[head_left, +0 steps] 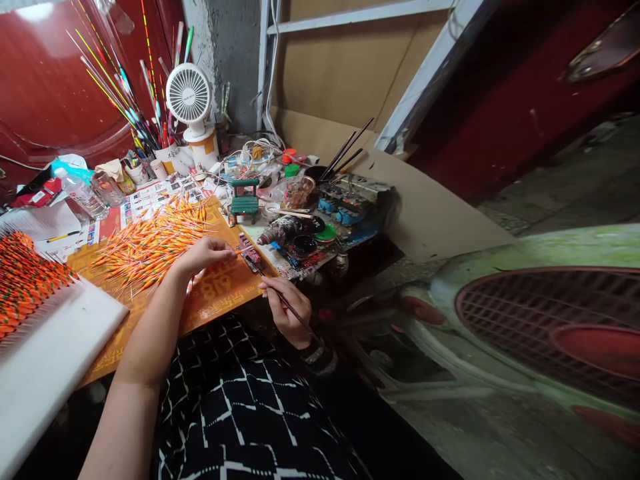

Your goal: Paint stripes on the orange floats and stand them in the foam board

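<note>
Paintbrushes in a black pot

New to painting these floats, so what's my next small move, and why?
Probably bring the thin paintbrush to the painted float in your left hand: your right hand grips the brush, and its tip sits right beside the float's end.

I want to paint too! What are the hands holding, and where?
The right hand pinches a thin black paintbrush around mid-handle. The left hand grips a slender orange-and-white fishing float, its held part hidden by the fingers.
</note>
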`<control>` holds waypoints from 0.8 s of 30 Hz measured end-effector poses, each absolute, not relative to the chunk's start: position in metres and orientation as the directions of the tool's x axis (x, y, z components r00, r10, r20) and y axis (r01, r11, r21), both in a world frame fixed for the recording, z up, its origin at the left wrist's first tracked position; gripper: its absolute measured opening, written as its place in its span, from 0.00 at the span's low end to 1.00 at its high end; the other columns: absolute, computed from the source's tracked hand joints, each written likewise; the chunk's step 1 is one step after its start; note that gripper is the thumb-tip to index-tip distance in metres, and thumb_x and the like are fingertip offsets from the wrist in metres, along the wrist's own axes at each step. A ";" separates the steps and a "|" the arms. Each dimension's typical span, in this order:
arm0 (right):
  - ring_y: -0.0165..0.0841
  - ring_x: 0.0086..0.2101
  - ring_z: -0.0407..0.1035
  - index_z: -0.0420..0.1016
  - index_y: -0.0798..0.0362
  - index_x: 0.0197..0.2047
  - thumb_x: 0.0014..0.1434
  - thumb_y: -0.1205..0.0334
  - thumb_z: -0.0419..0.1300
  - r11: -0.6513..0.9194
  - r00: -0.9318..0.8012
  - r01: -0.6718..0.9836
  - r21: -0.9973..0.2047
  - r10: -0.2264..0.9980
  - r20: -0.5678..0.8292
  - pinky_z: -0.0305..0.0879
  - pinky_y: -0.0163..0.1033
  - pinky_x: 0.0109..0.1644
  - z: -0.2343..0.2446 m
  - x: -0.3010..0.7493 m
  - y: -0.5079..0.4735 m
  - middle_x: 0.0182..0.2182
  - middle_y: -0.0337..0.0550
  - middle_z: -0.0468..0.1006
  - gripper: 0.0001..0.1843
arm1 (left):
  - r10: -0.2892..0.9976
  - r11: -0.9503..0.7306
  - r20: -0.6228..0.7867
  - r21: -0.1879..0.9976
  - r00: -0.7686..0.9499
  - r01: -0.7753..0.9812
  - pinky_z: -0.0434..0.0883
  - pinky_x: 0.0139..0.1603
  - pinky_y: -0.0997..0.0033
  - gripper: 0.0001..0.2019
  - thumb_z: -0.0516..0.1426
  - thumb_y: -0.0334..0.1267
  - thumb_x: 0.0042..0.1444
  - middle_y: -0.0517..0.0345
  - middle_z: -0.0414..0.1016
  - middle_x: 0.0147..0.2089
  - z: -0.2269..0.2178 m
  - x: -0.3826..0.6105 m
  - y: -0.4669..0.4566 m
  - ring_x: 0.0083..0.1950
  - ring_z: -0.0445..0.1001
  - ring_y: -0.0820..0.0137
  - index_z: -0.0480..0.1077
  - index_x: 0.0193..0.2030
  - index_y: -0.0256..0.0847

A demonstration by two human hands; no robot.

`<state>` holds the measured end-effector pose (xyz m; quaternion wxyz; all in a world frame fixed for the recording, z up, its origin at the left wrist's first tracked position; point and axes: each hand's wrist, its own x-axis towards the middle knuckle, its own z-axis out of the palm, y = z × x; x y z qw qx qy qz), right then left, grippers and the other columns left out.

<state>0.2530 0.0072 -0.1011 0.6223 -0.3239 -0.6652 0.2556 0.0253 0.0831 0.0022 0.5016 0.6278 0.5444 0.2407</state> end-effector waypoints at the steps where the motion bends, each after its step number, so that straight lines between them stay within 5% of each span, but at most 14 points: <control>1: 0.36 0.39 0.78 0.78 0.49 0.54 0.70 0.65 0.55 0.673 -0.013 0.107 -0.732 0.737 0.675 0.79 0.44 0.43 -0.103 0.252 0.008 0.39 0.46 0.83 0.14 | 0.925 0.106 -0.239 0.908 0.296 0.405 0.59 0.27 0.76 0.16 0.66 0.49 0.51 0.58 0.73 0.27 0.000 0.027 0.084 0.26 0.65 0.78 0.76 0.30 0.35; 6: 0.35 0.38 0.79 0.77 0.48 0.56 0.69 0.68 0.55 0.715 0.009 0.113 -0.690 0.694 0.720 0.79 0.43 0.45 -0.112 0.242 0.012 0.41 0.46 0.83 0.16 | 0.917 0.153 -0.248 0.942 0.312 0.298 0.58 0.27 0.75 0.18 0.66 0.51 0.49 0.59 0.72 0.26 -0.016 0.026 0.088 0.25 0.64 0.78 0.76 0.30 0.34; 24: 0.36 0.43 0.79 0.78 0.49 0.57 0.69 0.69 0.55 0.773 -0.023 0.224 -0.593 0.613 0.790 0.78 0.43 0.50 -0.118 0.235 0.017 0.44 0.48 0.83 0.18 | 0.887 0.213 -0.332 0.911 0.322 0.352 0.53 0.21 0.77 0.21 0.64 0.54 0.48 0.62 0.71 0.25 -0.008 0.026 0.085 0.21 0.60 0.81 0.77 0.32 0.33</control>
